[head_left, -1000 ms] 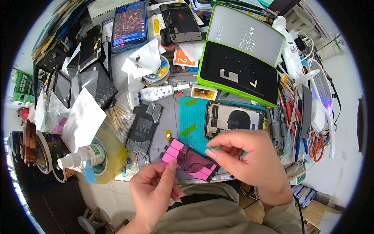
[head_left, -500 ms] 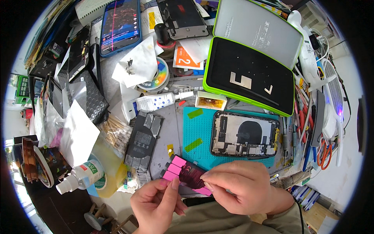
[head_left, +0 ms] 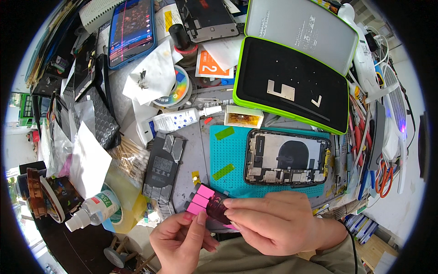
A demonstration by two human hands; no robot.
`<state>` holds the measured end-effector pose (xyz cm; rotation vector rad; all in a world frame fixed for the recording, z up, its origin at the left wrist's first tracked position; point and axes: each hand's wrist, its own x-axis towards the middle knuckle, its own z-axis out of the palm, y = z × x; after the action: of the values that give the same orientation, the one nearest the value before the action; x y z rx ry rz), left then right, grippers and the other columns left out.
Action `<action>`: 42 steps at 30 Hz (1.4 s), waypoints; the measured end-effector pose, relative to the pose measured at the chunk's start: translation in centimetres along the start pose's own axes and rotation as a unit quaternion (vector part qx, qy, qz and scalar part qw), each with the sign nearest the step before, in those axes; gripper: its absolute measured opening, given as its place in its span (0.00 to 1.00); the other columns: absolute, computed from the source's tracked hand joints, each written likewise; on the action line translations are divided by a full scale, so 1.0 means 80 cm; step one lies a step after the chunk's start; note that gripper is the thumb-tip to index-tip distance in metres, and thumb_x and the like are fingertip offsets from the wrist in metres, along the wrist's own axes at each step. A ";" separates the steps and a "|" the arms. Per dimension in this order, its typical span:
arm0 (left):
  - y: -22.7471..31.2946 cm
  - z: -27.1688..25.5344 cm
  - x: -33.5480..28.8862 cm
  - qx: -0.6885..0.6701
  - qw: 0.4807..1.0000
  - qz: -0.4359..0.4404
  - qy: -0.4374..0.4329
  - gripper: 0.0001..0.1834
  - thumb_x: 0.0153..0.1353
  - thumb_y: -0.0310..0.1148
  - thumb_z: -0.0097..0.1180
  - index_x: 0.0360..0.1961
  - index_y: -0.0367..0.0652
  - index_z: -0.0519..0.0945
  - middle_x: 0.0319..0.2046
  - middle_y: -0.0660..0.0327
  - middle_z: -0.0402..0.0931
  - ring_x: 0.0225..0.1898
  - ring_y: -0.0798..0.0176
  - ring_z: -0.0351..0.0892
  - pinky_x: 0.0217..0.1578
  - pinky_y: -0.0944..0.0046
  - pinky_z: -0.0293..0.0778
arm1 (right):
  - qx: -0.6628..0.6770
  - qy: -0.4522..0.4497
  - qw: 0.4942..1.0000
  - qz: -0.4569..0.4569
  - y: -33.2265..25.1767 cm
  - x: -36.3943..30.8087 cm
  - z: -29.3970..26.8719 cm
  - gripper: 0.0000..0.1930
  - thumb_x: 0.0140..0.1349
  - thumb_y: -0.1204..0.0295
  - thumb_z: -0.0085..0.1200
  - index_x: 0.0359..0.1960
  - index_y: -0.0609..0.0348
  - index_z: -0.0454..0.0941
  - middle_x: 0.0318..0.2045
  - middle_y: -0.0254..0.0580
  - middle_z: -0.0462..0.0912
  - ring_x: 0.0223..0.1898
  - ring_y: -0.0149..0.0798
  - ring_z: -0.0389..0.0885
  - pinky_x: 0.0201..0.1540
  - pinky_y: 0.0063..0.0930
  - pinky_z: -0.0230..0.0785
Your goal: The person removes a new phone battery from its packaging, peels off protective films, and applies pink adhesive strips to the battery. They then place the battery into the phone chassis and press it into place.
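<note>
Low in the middle, a black phone battery [head_left: 214,208] with bright pink strips [head_left: 200,199] on its face is held in both hands. My left hand [head_left: 180,239] pinches its near left edge between thumb and fingers. My right hand [head_left: 276,223] is closed over the battery's right part, fingertips together, hiding that end. Just beyond, an opened phone body [head_left: 288,156] lies on a teal mat [head_left: 228,150], its inner parts showing. To the left, a second, dark battery [head_left: 163,166] with grey patches rests on the worktop.
A green-rimmed case [head_left: 292,91] stands open at the back right. A white tube [head_left: 175,120] and a small white box [head_left: 244,117] lie behind the mat. A spray bottle [head_left: 96,210] and cotton swabs [head_left: 130,157] crowd the left; tools and orange-handled scissors [head_left: 384,179] the right.
My right hand has slid left over the battery and now covers more of it. My left hand keeps its pinch. The whole view has shifted slightly.
</note>
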<state>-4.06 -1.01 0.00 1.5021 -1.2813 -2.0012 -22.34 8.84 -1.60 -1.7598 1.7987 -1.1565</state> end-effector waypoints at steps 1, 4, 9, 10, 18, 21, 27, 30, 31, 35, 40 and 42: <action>0.000 0.000 0.002 0.030 0.999 -0.006 0.010 0.07 0.71 0.26 0.57 0.35 0.32 0.78 0.19 0.55 0.80 0.15 0.65 0.79 0.14 0.69 0.73 | -0.006 -0.008 1.000 0.002 0.000 0.002 -0.001 0.20 0.49 0.75 0.67 0.46 0.61 0.81 0.46 0.42 0.86 0.23 0.32 0.79 0.25 0.24 0.72; 0.000 -0.002 0.001 0.063 0.998 -0.006 0.018 0.08 0.72 0.25 0.55 0.36 0.30 0.77 0.18 0.52 0.80 0.15 0.61 0.80 0.13 0.67 0.75 | -0.018 -0.021 1.000 -0.002 -0.002 0.004 -0.002 0.20 0.48 0.75 0.67 0.47 0.62 0.81 0.48 0.43 0.86 0.23 0.31 0.78 0.25 0.23 0.72; -0.001 -0.003 0.001 0.062 0.998 0.001 0.016 0.08 0.71 0.25 0.55 0.36 0.30 0.78 0.19 0.52 0.80 0.15 0.62 0.81 0.14 0.66 0.76 | -0.032 -0.016 0.999 -0.026 -0.002 0.007 0.000 0.21 0.48 0.73 0.65 0.46 0.62 0.82 0.50 0.43 0.85 0.23 0.29 0.77 0.25 0.22 0.70; -0.002 -0.003 0.001 0.059 0.998 0.001 0.015 0.08 0.71 0.25 0.55 0.36 0.30 0.78 0.19 0.52 0.80 0.16 0.62 0.81 0.14 0.67 0.76 | -0.037 -0.023 0.999 -0.030 -0.002 0.008 0.000 0.20 0.48 0.72 0.65 0.46 0.62 0.82 0.51 0.44 0.85 0.23 0.28 0.76 0.25 0.21 0.69; -0.001 -0.003 0.001 0.070 0.997 -0.014 0.016 0.08 0.72 0.26 0.55 0.36 0.29 0.79 0.20 0.52 0.81 0.17 0.62 0.82 0.15 0.67 0.77 | -0.069 -0.011 0.996 -0.052 -0.001 0.014 0.014 0.14 0.51 0.72 0.70 0.40 0.59 0.85 0.49 0.41 0.87 0.18 0.24 0.70 0.20 0.19 0.65; -0.001 -0.003 0.001 0.065 0.998 -0.014 0.017 0.08 0.72 0.26 0.55 0.36 0.30 0.79 0.20 0.52 0.81 0.17 0.62 0.82 0.15 0.67 0.77 | -0.059 -0.016 0.997 -0.045 -0.001 0.015 0.015 0.14 0.51 0.72 0.70 0.40 0.59 0.84 0.50 0.42 0.87 0.18 0.25 0.70 0.20 0.18 0.65; -0.001 -0.004 0.001 0.051 0.998 -0.014 0.016 0.08 0.72 0.26 0.56 0.36 0.30 0.79 0.20 0.52 0.81 0.17 0.62 0.82 0.16 0.66 0.78 | -0.062 -0.021 0.997 -0.051 -0.001 0.017 0.015 0.14 0.50 0.72 0.71 0.38 0.60 0.83 0.51 0.43 0.87 0.18 0.25 0.69 0.20 0.18 0.64; 0.001 -0.005 -0.001 0.043 0.999 -0.015 0.020 0.08 0.71 0.25 0.56 0.36 0.30 0.79 0.20 0.52 0.81 0.16 0.62 0.81 0.15 0.67 0.77 | -0.075 -0.029 0.995 -0.054 -0.002 0.017 0.015 0.14 0.51 0.72 0.70 0.38 0.60 0.83 0.51 0.44 0.87 0.18 0.26 0.67 0.19 0.18 0.64; -0.002 -0.006 -0.001 0.035 0.999 -0.008 0.019 0.07 0.71 0.24 0.55 0.36 0.29 0.78 0.19 0.52 0.80 0.15 0.62 0.80 0.14 0.67 0.76 | -0.079 -0.029 0.995 -0.057 -0.002 0.018 0.014 0.13 0.50 0.72 0.70 0.38 0.60 0.83 0.51 0.43 0.87 0.17 0.25 0.67 0.19 0.18 0.63; 0.007 -0.018 -0.008 0.065 0.997 -0.047 -0.010 0.10 0.72 0.31 0.55 0.40 0.34 0.82 0.29 0.53 0.85 0.28 0.59 0.85 0.29 0.60 0.82 | -0.102 -0.027 0.992 -0.064 -0.003 0.020 0.016 0.13 0.50 0.73 0.70 0.37 0.60 0.84 0.51 0.43 0.87 0.17 0.25 0.64 0.19 0.18 0.62; -0.014 -0.030 -0.020 0.045 0.997 0.067 0.006 0.04 0.69 0.26 0.60 0.37 0.35 0.81 0.25 0.59 0.82 0.21 0.70 0.80 0.22 0.72 0.74 | -0.132 -0.028 0.988 -0.071 -0.009 0.022 0.018 0.12 0.50 0.73 0.69 0.37 0.59 0.84 0.52 0.41 0.87 0.17 0.24 0.62 0.19 0.17 0.60; -0.016 -0.040 -0.017 0.194 0.947 0.255 -0.003 0.02 0.66 0.24 0.61 0.37 0.36 0.81 0.28 0.57 0.83 0.23 0.65 0.80 0.24 0.70 0.75 | -0.158 -0.040 0.983 -0.080 -0.012 0.024 0.017 0.12 0.50 0.74 0.68 0.37 0.58 0.84 0.51 0.40 0.87 0.18 0.24 0.61 0.19 0.17 0.59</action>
<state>-0.38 -0.77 -0.37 1.1394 -1.9158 -1.4781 -21.00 6.77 -1.11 -2.1324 1.9040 -0.8756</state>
